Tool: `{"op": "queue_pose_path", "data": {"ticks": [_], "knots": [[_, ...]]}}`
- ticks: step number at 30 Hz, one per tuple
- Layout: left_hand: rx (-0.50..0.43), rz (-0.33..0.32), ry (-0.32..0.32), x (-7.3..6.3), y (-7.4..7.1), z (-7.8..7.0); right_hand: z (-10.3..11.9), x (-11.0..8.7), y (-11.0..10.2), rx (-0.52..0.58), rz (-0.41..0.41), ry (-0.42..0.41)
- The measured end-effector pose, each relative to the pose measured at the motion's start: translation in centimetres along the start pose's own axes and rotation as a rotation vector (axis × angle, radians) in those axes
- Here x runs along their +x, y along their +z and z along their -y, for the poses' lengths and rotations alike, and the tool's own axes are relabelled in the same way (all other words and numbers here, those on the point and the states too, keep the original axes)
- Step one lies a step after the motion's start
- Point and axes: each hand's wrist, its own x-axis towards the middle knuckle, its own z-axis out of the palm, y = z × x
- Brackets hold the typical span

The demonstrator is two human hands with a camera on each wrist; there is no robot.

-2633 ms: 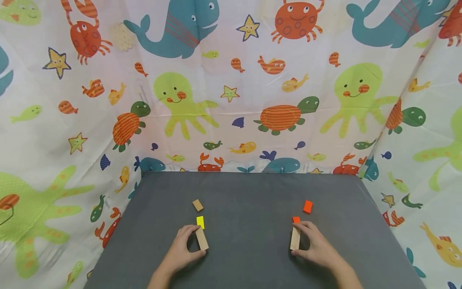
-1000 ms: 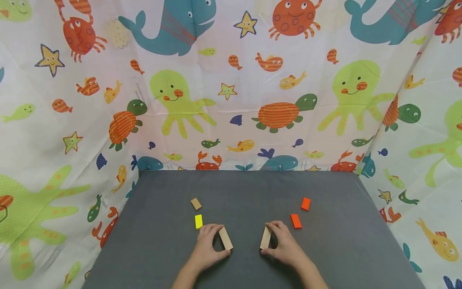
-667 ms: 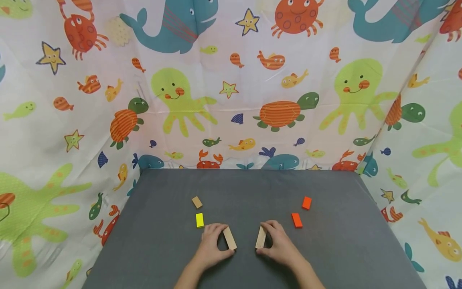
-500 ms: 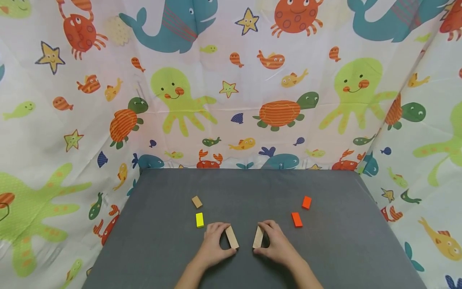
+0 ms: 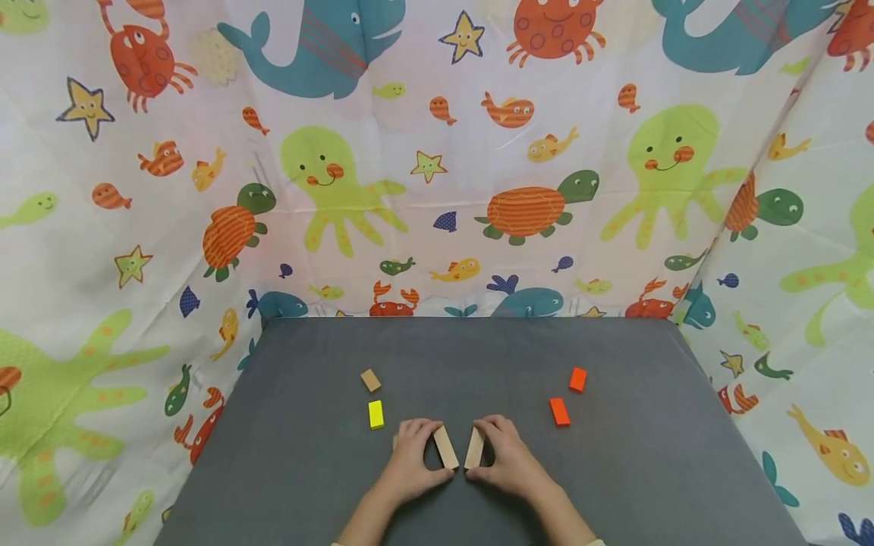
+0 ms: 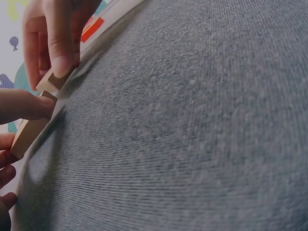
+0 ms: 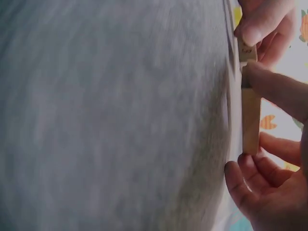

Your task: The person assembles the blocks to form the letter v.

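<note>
My left hand (image 5: 412, 461) pinches a plain wooden block (image 5: 446, 447) by its two ends, thumb at the near end. Opposite it, my right hand (image 5: 510, 461) holds a similar wooden block (image 5: 474, 448) in the same way. The blocks lean away from each other, near ends close with a narrow gap between, far ends wider apart. In the right wrist view, the left hand's block (image 7: 248, 50) bears a small dark mark on its end. Shadows fall on the cloth beneath both blocks in the left wrist view; whether they touch it I cannot tell.
A yellow block (image 5: 376, 415) and a small tan block (image 5: 371, 380) lie beyond my left hand. Two orange-red blocks, a nearer one (image 5: 560, 412) and a farther one (image 5: 577, 380), lie at the right. The grey cloth-covered table (image 5: 307, 356) meets a sea-animal curtain (image 5: 437, 250) behind.
From wide apart near the yellow and orange-red blocks, both hands have moved inward, each carrying its wooden block. The gap between the blocks has shrunk steadily. The loose blocks stay put.
</note>
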Motion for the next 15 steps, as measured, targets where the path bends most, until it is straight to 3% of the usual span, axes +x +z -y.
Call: {"op": "queue_pose_path", "data": {"ticks": [15], "knots": [[0.022, 0.007, 0.014, 0.00, 0.36, -0.16, -0.15, 0.34, 1.00, -0.029, 0.008, 0.005]]}}
